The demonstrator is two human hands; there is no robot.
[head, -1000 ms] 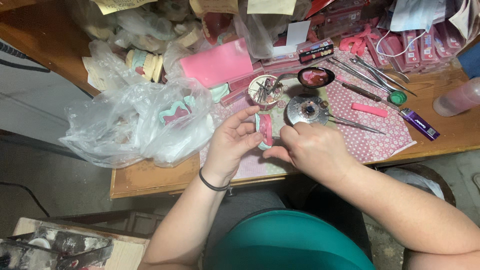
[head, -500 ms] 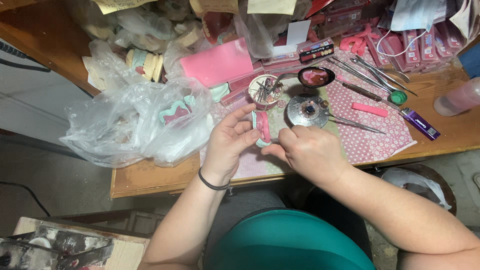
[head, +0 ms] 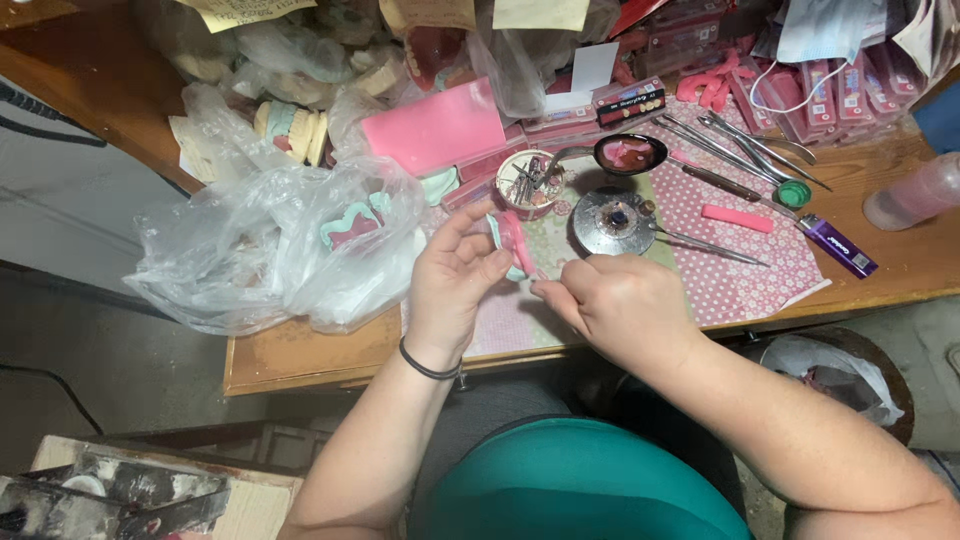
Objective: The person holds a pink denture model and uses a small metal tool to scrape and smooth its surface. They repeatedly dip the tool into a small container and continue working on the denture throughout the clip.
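Pink wax piece (head: 517, 243), two hands

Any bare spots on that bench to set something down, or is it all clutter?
Bare wood along the front edge of the wooden bench, below the clear plastic bag. More at the right end, between the purple lighter and the pink bottle. The back is crowded; the left hand and right hand fill the middle around the pink-and-teal dental piece.
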